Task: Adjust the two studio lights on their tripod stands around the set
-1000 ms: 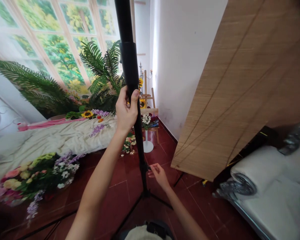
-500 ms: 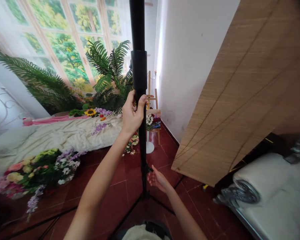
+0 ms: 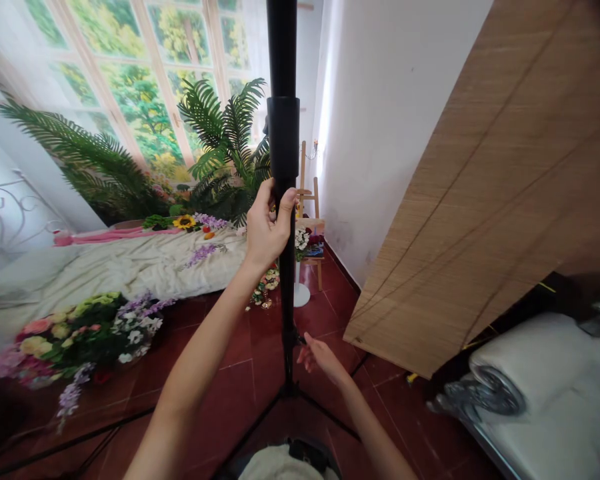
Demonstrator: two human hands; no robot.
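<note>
Basically, black stand upright on red tiled floor (image 3: 225,393), gripped by left hand, right hand at knob.
Bamboo blind (image 3: 460,200) seen at right, above pale sofa (image 3: 555,400); flower-strewn bed (image 3: 180,267) seen at left. Black stand (image 3: 287,280) placed centrally between bed and blind, legs splayed. Pole wrapped by left hand (image 3: 269,230) just below thick collar (image 3: 284,137), fingers curled behind, thumb laid across front. Right hand (image 3: 324,360) held lower, beside pole, fingers loosely bent, thumb extended toward small knob (image 3: 301,339); whether knob is pinched or merely touched cannot be told.
</note>
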